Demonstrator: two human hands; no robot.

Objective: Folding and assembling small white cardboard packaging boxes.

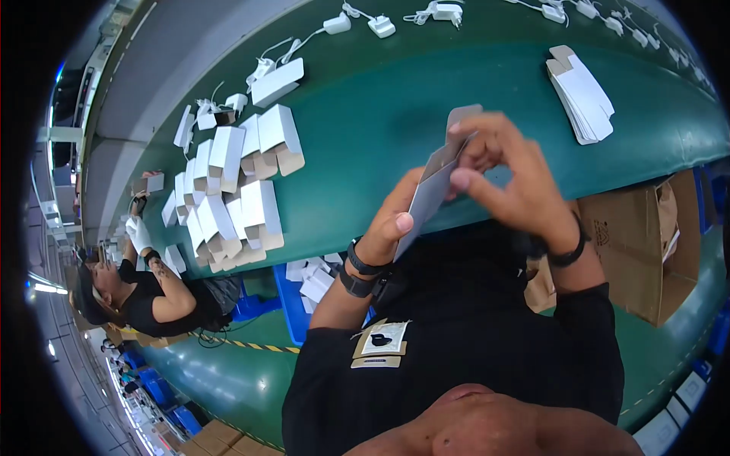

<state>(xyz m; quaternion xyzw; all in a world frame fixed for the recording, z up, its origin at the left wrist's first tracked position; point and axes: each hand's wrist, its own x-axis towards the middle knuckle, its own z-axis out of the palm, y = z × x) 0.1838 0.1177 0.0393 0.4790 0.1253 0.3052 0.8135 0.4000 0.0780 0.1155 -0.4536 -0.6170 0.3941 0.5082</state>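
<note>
My left hand (385,220) is closed around a thin white folding box (435,190), its thumb along the near face. The box is tilted upright above the table's near edge, its grey inner side showing and an end flap raised at the top. At that upper end, my right hand (521,182) has its fingers curled at the flap and its thumb against the box's edge. The right hand is slightly blurred. What the fingers behind the box do is hidden.
Several opened white boxes (258,209) stand at the left of the green table (365,114). Flat boxes (582,99) are stacked at the right. White power adapters (380,26) line the far side. A cardboard carton (623,251) sits below right; a co-worker (152,289) is at far left.
</note>
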